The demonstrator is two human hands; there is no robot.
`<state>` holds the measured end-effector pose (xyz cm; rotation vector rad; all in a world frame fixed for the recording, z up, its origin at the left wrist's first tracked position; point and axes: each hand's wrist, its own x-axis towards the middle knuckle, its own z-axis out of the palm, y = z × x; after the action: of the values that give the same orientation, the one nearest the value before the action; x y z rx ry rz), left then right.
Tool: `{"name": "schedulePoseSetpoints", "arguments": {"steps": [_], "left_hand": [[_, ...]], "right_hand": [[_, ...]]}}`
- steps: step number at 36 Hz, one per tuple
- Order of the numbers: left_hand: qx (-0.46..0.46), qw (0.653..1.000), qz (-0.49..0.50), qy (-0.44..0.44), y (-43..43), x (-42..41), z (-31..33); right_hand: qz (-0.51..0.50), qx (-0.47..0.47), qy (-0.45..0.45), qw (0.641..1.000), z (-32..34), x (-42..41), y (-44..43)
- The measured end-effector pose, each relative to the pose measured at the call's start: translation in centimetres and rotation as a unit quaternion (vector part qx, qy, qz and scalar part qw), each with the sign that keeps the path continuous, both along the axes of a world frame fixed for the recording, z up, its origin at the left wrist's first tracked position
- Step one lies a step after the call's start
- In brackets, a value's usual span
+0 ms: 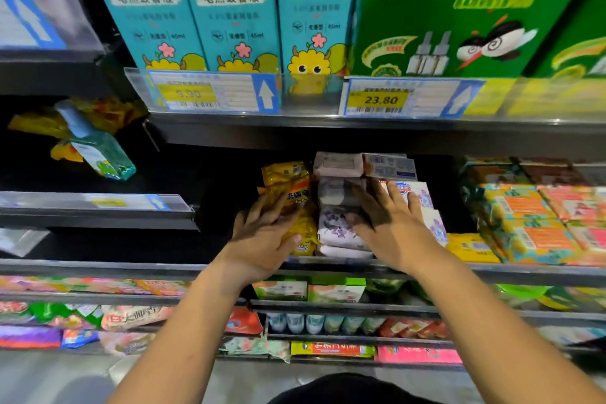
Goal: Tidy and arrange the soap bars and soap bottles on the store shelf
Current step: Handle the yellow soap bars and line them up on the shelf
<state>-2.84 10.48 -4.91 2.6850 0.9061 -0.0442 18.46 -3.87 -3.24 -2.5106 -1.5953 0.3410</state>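
Step in hand: squaring soap stacks on middle shelf (131,267). Your left hand (262,233) lies straight-fingered on yellow soap packs (292,203); right hand (390,226) is spread flat, pressing lilac soap bars (337,226). Next, likely: nudge both stacks together, fronts flush.

yellow soap packs (290,193) left of wrapped bars (337,207)
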Motion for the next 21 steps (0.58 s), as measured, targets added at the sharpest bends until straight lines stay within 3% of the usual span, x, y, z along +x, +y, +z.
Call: {"name": "schedulePoseSetpoints", "arguments": {"steps": [3,5,7,11,14,17,21], "left_hand": [[-0.059,0.998,0.011,0.022,0.2,-0.2,0.1],[-0.084,0.996,0.013,0.014,0.3,-0.3,0.6],[-0.062,0.998,0.014,0.007,0.3,-0.1,1.1],[0.017,0.998,0.012,-0.051,-0.1,1.4,2.1],[0.056,0.994,0.002,-0.099,-1.0,3.5,2.7],[0.052,0.990,-0.043,-0.121,-2.5,6.3,2.9],[0.058,0.980,-0.104,-0.162,-5.9,10.8,4.0]], "right_hand": [[-0.004,0.048,0.074,0.996,0.6,0.6,0.2],[0.001,0.132,0.217,0.967,1.2,1.3,-0.2],[-0.010,0.214,0.256,0.942,1.7,2.2,-1.2],[-0.078,0.268,0.164,0.946,2.5,4.8,-4.4],[-0.106,0.255,0.103,0.956,2.7,6.9,-6.9],[-0.126,0.189,0.016,0.974,2.1,9.3,-8.9],[-0.099,0.021,-0.117,0.988,1.9,11.0,-10.2]]}}
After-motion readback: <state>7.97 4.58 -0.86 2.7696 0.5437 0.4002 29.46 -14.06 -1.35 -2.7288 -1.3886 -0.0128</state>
